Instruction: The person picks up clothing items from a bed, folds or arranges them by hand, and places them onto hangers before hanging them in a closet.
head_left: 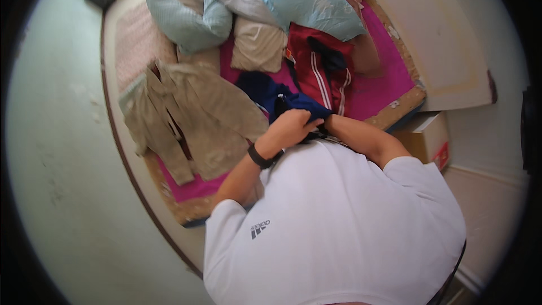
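Note:
A dark blue garment (302, 103) lies bunched close against my body, on the near side of the bed; its exact kind does not show. My left hand (291, 127), with a black band on the wrist, grips the garment's near edge with bent fingers. From the right, my right hand (326, 124) reaches in at the same edge, its fingers hidden by the cloth and my left hand. To the left a khaki long-sleeved jacket (217, 113) is spread out. Just beyond the blue cloth lies a dark red garment (319, 73) with white stripes.
A magenta sheet (389, 73) covers the bed, whose worn brown edge (415, 99) shows at right. Farther back are a light blue pillow (310, 0), a curved pale blue cushion (186, 25) and a folded beige cloth (257, 45). A cardboard box (426, 135) stands at right.

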### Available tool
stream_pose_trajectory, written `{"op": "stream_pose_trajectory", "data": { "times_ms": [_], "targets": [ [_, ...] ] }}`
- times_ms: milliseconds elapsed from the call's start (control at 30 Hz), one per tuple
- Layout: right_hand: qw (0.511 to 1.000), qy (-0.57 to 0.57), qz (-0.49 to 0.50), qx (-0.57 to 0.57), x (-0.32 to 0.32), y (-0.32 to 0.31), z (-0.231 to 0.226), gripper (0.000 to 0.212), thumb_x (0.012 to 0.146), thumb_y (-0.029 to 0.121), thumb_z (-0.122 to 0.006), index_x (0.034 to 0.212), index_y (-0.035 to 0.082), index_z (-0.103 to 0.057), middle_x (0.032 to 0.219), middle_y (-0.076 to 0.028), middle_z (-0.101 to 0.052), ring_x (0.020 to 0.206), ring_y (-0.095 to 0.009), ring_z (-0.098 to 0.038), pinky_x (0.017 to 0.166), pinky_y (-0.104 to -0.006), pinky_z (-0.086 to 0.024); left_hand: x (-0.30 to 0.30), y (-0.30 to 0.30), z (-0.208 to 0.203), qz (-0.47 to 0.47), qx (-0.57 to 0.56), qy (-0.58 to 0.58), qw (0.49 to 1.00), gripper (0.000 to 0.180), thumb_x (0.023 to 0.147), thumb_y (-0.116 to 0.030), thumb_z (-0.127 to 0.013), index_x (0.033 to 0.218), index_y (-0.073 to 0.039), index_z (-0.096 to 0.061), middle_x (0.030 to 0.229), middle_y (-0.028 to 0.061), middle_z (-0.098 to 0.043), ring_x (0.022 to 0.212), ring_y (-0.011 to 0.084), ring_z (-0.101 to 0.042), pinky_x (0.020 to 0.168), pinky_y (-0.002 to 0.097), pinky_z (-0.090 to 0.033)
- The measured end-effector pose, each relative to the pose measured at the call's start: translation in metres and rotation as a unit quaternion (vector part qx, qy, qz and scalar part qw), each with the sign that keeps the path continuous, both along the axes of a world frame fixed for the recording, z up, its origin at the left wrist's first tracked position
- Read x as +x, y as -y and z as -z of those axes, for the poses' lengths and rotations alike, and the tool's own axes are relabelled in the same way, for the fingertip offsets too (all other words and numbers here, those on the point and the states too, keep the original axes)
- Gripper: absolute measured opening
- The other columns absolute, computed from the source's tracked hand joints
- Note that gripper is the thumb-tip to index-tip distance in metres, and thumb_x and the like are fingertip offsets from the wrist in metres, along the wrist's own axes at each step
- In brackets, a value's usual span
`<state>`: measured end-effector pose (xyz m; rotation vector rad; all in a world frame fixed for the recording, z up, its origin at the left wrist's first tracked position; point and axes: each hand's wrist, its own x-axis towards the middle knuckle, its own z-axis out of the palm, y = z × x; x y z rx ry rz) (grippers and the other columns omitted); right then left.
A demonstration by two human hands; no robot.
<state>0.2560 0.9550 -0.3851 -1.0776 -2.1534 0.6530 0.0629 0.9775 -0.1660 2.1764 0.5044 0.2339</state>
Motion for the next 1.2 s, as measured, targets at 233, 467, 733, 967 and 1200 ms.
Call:
{"op": "stream_pose_trajectory", "data": {
  "times_ms": [233,467,733,967,1200],
  "targets": [
    [0.940,0.022,0.121,-0.317,-0.028,0.058,-0.090,0.022,0.096,0.016,-0.055,0.114,0.009,-0.062,0.110,-0.010,-0.064,0.105,-0.025,-0.063,0.089,-0.0349,-0.050,-0.026,0.007,0.048,-0.117,-0.078,0.048,0.989,0.057,0.097,-0.046,-0.064,0.071,0.004,-0.060,0.073,0.0241,-0.061,0.072,0.0434,-0.061,0.065,0.0499,-0.046],
    [0.838,-0.115,0.147,-0.513,-0.052,0.099,-0.122,0.030,0.094,0.003,-0.053,0.123,0.006,-0.060,0.127,-0.010,-0.062,0.122,-0.023,-0.058,0.100,-0.0343,-0.047,-0.058,0.032,0.075,-0.116,-0.142,0.101,0.978,0.057,0.095,-0.046,-0.066,0.069,0.004,-0.058,0.072,0.0230,-0.060,0.070,0.0426,-0.059,0.065,0.0490,-0.046],
    [0.902,0.131,0.263,-0.317,-0.091,0.125,-0.247,0.038,0.081,0.007,-0.070,0.117,0.002,-0.061,0.117,-0.016,-0.064,0.111,-0.034,-0.062,0.096,-0.0405,-0.049,-0.098,-0.008,0.029,-0.036,-0.199,0.106,0.974,0.056,0.094,-0.038,-0.071,0.064,0.006,-0.052,0.059,0.0238,-0.049,0.053,0.0382,-0.046,0.054,0.0475,-0.037],
    [0.937,0.018,0.340,-0.082,-0.106,0.112,-0.174,0.027,0.077,0.007,-0.075,0.101,0.003,-0.064,0.103,-0.016,-0.062,0.098,-0.035,-0.060,0.088,-0.0397,-0.049,-0.099,-0.040,-0.014,-0.099,-0.275,0.109,0.950,0.051,0.095,-0.025,-0.076,0.063,-0.001,-0.044,0.057,-0.0074,-0.035,0.056,0.0033,-0.029,0.044,0.0291,-0.022],
    [0.887,0.158,0.431,-0.043,-0.076,0.169,-0.180,0.016,0.086,0.019,-0.072,0.091,0.005,-0.066,0.091,-0.014,-0.064,0.086,-0.031,-0.062,0.077,-0.0397,-0.049,-0.103,-0.018,-0.055,-0.086,-0.008,0.003,0.996,0.051,0.095,-0.023,-0.074,0.073,0.000,-0.035,0.064,0.0110,-0.028,0.059,0.0162,-0.024,0.049,0.0350,-0.027]
  ]
}}
